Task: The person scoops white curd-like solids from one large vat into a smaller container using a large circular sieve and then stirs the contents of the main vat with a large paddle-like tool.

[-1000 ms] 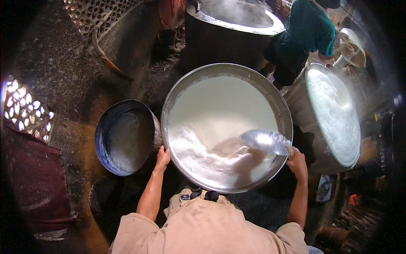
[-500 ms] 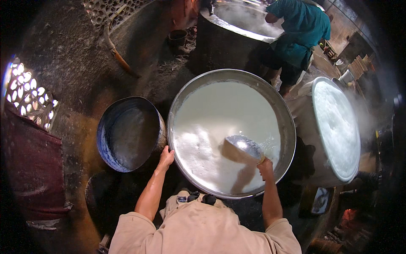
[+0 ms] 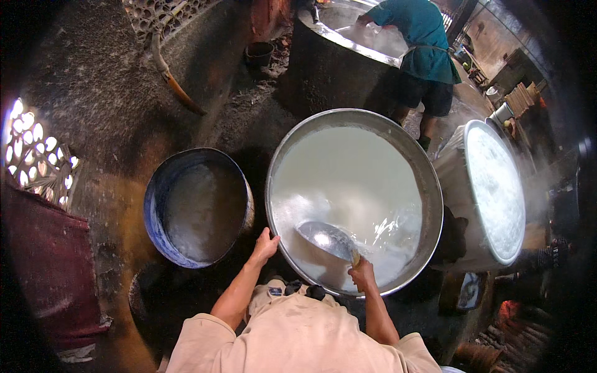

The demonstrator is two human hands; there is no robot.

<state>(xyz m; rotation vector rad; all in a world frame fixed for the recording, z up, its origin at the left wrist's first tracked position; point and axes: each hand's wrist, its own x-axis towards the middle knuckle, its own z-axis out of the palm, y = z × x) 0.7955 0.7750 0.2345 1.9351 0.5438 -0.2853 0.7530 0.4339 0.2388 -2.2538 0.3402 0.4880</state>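
Observation:
A wide round metal vat, filled almost to the rim with milky white liquid, stands in front of me. My left hand grips the left side of its rim, fingers closed on the edge. In my right hand is the short handle of a large shallow metal scoop. The scoop's bowl rests at the liquid's surface in the near part of the vat, tilted to the left. Ripples glint to the right of the bowl.
A blue-walled drum with murky liquid stands left. On the right is a pale tub topped with white foam. Behind, a co-worker in a teal shirt bends over a steaming cauldron. Embers glow at lower right.
The scoop and my right hand have moved left and nearer to me. My view has shifted slightly, and the co-worker leans farther over the cauldron with arms reaching in.

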